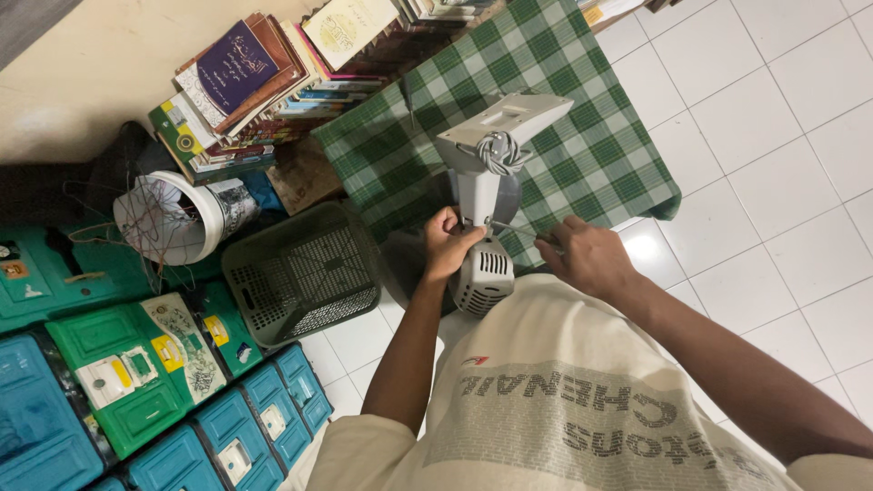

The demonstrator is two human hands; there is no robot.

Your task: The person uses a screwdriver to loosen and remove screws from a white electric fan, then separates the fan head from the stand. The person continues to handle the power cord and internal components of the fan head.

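Observation:
A grey-white electric fan is turned over in front of me, its flat base up with the cord coiled on the stem. My left hand grips the stem just above the vented motor housing. My right hand holds a thin screwdriver whose tip points at the fan's neck. The fan rests over a green checked cloth.
A dark green plastic basket lies on the white tiled floor at the left. Beyond it stand a white bucket of wires, stacked books, and green and blue crates along the left edge.

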